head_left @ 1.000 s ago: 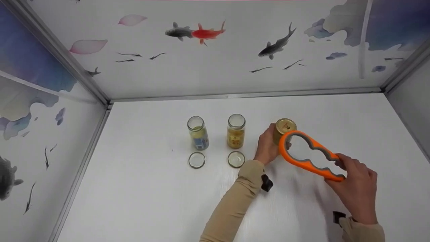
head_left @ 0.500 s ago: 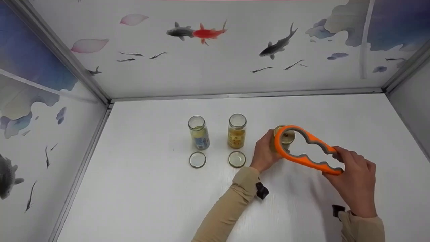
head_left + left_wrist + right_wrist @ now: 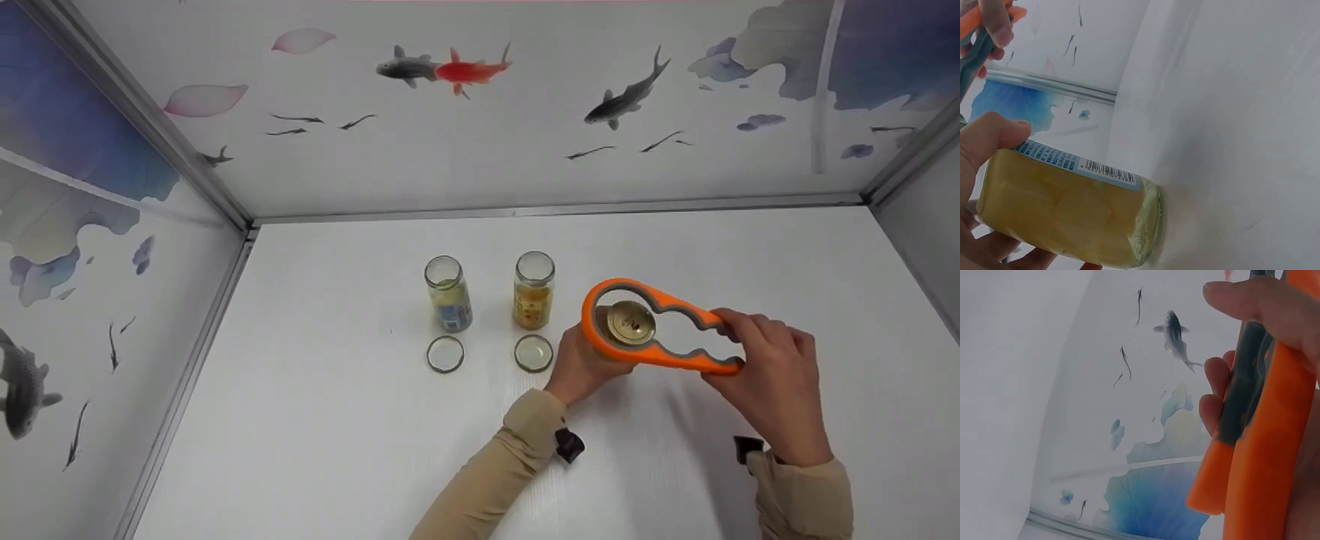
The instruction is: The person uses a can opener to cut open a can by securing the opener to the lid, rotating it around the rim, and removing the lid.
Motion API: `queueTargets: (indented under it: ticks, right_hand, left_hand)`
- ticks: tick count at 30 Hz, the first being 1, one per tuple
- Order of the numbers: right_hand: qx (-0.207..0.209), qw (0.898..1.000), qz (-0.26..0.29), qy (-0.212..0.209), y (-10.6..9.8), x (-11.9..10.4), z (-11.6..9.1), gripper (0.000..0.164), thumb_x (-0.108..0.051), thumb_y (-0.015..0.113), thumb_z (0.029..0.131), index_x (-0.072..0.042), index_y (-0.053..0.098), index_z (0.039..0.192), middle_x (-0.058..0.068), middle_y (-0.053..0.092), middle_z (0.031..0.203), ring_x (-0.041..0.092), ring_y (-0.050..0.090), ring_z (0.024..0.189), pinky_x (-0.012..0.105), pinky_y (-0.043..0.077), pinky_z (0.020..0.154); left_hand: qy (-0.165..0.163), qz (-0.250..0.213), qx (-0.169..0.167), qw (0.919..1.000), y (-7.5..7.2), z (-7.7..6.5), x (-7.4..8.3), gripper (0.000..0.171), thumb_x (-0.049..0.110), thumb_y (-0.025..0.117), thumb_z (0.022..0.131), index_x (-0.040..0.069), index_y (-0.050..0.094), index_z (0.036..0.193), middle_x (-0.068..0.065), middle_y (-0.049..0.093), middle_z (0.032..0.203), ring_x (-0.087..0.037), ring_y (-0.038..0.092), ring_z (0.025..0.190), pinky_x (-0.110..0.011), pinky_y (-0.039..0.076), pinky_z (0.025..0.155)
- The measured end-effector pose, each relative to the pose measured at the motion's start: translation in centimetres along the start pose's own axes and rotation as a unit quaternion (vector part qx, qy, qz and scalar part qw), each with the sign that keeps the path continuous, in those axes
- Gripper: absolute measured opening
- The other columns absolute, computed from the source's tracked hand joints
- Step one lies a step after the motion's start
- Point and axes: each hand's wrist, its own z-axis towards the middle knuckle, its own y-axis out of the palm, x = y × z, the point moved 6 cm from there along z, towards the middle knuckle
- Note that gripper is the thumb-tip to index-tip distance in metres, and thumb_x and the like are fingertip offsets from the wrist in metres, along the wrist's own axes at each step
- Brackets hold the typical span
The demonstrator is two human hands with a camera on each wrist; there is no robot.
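Note:
My left hand (image 3: 585, 366) grips a glass jar (image 3: 1067, 205) with yellowish contents and a blue barcode label. Its gold lid (image 3: 631, 323) faces up in the head view, while the jar's body is mostly hidden there. My right hand (image 3: 780, 382) holds an orange and grey jar opener (image 3: 679, 362) by the ends of its two handles. The opener's round loop surrounds the gold lid as seen from above. In the right wrist view the orange handles (image 3: 1266, 455) lie between thumb and fingers.
Two lidless glass jars, one with a blue label (image 3: 453, 315) and one with yellow contents (image 3: 532, 304), stand left of my hands. A loose lid (image 3: 445, 354) lies before the first, another lid (image 3: 533, 353) before the second. Printed walls enclose the white table (image 3: 315, 420).
The jar in my left hand has moved left and toward me. My right hand has brought the opener left, so its loop now frames the lid rather than overlapping its edge.

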Motion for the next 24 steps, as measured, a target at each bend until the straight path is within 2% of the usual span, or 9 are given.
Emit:
queueTargets:
  ticks: [3, 6, 9, 13, 15, 16, 18, 19, 24]
  right_hand:
    - [-0.003, 1.0, -0.001, -0.024, 0.2, -0.9, 0.4, 0.065, 0.012, 0.083, 0.053, 0.0, 0.062, 0.113, 0.015, 0.064, 0.09, 0.032, 0.056, 0.086, 0.052, 0.033, 0.083]
    - [-0.007, 0.999, 0.001, -0.046, 0.6, -1.7, 0.8, 0.065, 0.012, 0.084, 0.052, 0.0, 0.062, 0.113, 0.014, 0.064, 0.089, 0.032, 0.056, 0.086, 0.052, 0.034, 0.083]
    - [-0.014, 0.998, 0.004, -0.064, 1.0, -2.5, 1.2, 0.065, 0.01, 0.085, 0.052, 0.0, 0.062, 0.113, 0.013, 0.064, 0.09, 0.031, 0.056, 0.085, 0.051, 0.034, 0.084]
    - [-0.026, 0.996, 0.004, -0.082, 1.5, -3.3, 1.6, 0.068, 0.007, 0.087, 0.052, -0.001, 0.062, 0.114, 0.013, 0.064, 0.09, 0.031, 0.056, 0.084, 0.051, 0.035, 0.083]
    - [-0.033, 0.996, 0.001, -0.088, 1.7, -3.7, 1.7, 0.069, 0.006, 0.088, 0.051, -0.002, 0.062, 0.114, 0.013, 0.063, 0.091, 0.031, 0.055, 0.085, 0.051, 0.035, 0.083]
    - [-0.036, 0.995, -0.002, -0.092, 1.8, -3.8, 1.8, 0.069, 0.006, 0.088, 0.051, -0.002, 0.062, 0.114, 0.013, 0.063, 0.091, 0.031, 0.055, 0.085, 0.051, 0.035, 0.083]
    - [-0.041, 0.994, -0.005, -0.098, 2.1, -4.0, 1.8, 0.069, 0.005, 0.089, 0.051, -0.002, 0.062, 0.114, 0.012, 0.063, 0.092, 0.032, 0.055, 0.085, 0.051, 0.036, 0.083]
    - [-0.044, 0.994, -0.005, -0.1, 2.2, -4.1, 1.8, 0.068, 0.004, 0.089, 0.051, -0.002, 0.062, 0.114, 0.012, 0.064, 0.092, 0.032, 0.055, 0.085, 0.051, 0.036, 0.083]
    - [-0.053, 0.993, 0.005, -0.106, 2.7, -4.6, 1.8, 0.067, 0.001, 0.09, 0.053, -0.003, 0.062, 0.114, 0.011, 0.063, 0.094, 0.03, 0.055, 0.084, 0.049, 0.037, 0.084]
  left_hand:
    - [0.022, 0.0, 0.0, 0.9998, -0.2, -0.3, 0.5, 0.052, 0.005, 0.082, 0.071, 0.008, 0.059, 0.118, 0.004, 0.065, 0.113, -0.002, 0.057, 0.103, -0.022, 0.045, 0.091]
    - [0.017, -0.025, -0.012, 0.9995, 0.0, -0.4, 0.9, 0.051, 0.004, 0.08, 0.073, 0.013, 0.059, 0.119, 0.008, 0.065, 0.112, -0.002, 0.056, 0.105, -0.023, 0.044, 0.093]
    - [-0.012, -0.089, -0.036, 0.9953, 0.3, -0.5, 1.0, 0.049, 0.003, 0.077, 0.077, 0.015, 0.06, 0.121, 0.012, 0.064, 0.112, -0.003, 0.056, 0.104, -0.025, 0.046, 0.09]
    - [-0.049, -0.141, -0.052, 0.9874, 0.1, -0.8, 0.9, 0.051, -0.001, 0.074, 0.078, 0.017, 0.06, 0.124, 0.014, 0.063, 0.114, -0.005, 0.054, 0.103, -0.025, 0.047, 0.085]
    - [-0.05, -0.133, -0.057, 0.9881, -0.1, -1.0, 0.8, 0.054, -0.002, 0.074, 0.078, 0.017, 0.059, 0.126, 0.014, 0.062, 0.117, -0.006, 0.054, 0.105, -0.026, 0.046, 0.087]
    - [-0.051, -0.111, -0.055, 0.991, -0.4, -1.1, 0.8, 0.057, -0.002, 0.076, 0.077, 0.018, 0.057, 0.127, 0.015, 0.061, 0.117, -0.004, 0.053, 0.105, -0.025, 0.045, 0.088]
    - [-0.059, -0.111, -0.061, 0.9902, -0.6, -1.3, 0.6, 0.057, -0.001, 0.076, 0.079, 0.017, 0.056, 0.129, 0.014, 0.061, 0.119, -0.004, 0.053, 0.107, -0.025, 0.044, 0.091]
    - [-0.062, -0.085, -0.058, 0.9927, -0.8, -1.4, 0.5, 0.058, 0.002, 0.078, 0.078, 0.017, 0.055, 0.13, 0.016, 0.061, 0.118, -0.002, 0.053, 0.106, -0.024, 0.044, 0.092]
    - [-0.086, -0.026, -0.033, 0.9954, -1.8, -2.4, 0.3, 0.058, 0.011, 0.081, 0.076, 0.016, 0.055, 0.127, 0.015, 0.062, 0.115, 0.0, 0.055, 0.106, -0.025, 0.042, 0.096]
